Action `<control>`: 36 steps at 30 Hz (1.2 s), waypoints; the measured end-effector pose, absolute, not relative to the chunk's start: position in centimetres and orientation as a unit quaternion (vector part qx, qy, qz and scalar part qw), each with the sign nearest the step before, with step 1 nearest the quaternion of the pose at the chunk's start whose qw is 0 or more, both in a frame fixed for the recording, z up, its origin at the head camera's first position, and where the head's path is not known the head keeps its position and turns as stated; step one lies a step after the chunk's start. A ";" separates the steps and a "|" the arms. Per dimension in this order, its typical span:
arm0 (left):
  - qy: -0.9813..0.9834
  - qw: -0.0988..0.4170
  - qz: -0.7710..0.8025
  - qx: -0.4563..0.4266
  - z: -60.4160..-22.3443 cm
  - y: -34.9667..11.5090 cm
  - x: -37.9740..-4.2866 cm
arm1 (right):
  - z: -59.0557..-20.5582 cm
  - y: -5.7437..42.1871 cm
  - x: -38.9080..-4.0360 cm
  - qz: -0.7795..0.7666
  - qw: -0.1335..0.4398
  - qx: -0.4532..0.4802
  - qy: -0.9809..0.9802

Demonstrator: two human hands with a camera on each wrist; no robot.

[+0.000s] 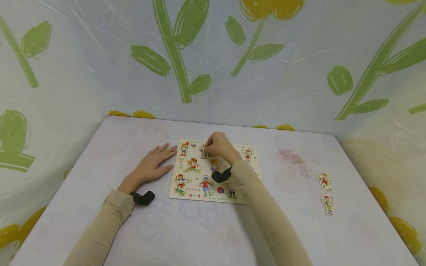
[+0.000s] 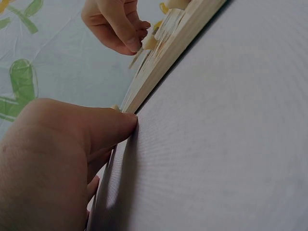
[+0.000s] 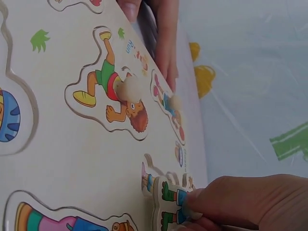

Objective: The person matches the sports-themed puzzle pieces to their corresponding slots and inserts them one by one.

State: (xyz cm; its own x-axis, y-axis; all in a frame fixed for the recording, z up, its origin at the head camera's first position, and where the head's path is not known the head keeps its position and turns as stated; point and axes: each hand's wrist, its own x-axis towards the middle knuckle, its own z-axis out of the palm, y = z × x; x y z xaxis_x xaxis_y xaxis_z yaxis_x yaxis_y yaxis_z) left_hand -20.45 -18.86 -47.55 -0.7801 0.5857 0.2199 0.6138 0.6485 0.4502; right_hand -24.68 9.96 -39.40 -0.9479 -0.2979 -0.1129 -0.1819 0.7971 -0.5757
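A wooden knob puzzle board with sports figures lies mid-table. With thumb and fingers, my right hand pinches a puzzle piece showing green shoes and blue clothing. This piece is tilted over a figure-shaped recess in the board's back row; the fingers hide much of it. The running figure piece, with its round knob, sits in the board beside it. My left hand rests on the table, fingers spread, at the board's left side. In the left wrist view its thumb is against the board's edge.
Two loose figure pieces, a red-shirted one and one in a pink cap, lie on the right of the table. A flower-patterned sheet hangs behind and around the table. Dark wrist cameras are strapped to both wrists.
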 end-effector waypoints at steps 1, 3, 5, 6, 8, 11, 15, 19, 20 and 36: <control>-0.907 0.028 -0.259 -0.331 -47.5 -18.8 -20.4 | -39.3 10.1 -24.7 -0.289 0.095 -0.130 0.944; -0.907 0.030 -0.258 -0.332 -47.5 -18.8 -20.4 | -39.1 10.4 -24.7 -0.287 0.089 -0.136 0.944; -0.907 0.033 -0.257 -0.333 -47.4 -18.7 -20.4 | -39.0 10.7 -24.7 -0.289 0.089 -0.137 0.943; -0.907 0.034 -0.256 -0.333 -47.4 -18.7 -20.3 | -39.0 10.9 -24.7 -0.290 0.089 -0.137 0.943; -0.907 0.035 -0.255 -0.333 -47.4 -18.7 -20.2 | -38.9 11.3 -24.6 -0.293 0.090 -0.135 0.942; -0.907 0.031 -0.259 -0.330 -47.3 -18.7 -20.1 | -38.9 11.9 -24.4 -0.302 0.090 -0.130 0.940; -0.908 0.027 -0.259 -0.329 -47.3 -18.7 -20.2 | -38.7 12.6 -24.2 -0.311 0.088 -0.123 0.938; -0.907 0.028 -0.259 -0.330 -47.4 -18.8 -20.3 | -38.2 13.0 -23.9 -0.310 0.088 -0.115 0.940; -0.907 0.027 -0.260 -0.330 -47.5 -18.9 -20.4 | -38.1 13.1 -23.9 -0.308 0.087 -0.113 0.941; -0.910 0.016 -0.258 -0.325 -47.4 -18.7 -20.3 | -38.4 13.7 -23.3 -0.324 0.108 -0.123 0.932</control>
State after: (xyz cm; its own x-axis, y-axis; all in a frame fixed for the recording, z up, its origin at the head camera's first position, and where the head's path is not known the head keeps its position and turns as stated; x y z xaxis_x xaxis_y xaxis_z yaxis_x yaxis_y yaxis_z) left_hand -20.27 -18.74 -47.35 -0.7887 0.5825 0.1966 0.5992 0.6565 0.4583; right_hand -23.29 13.74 -38.44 -0.9462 -0.2997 -0.1218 -0.1595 0.7598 -0.6303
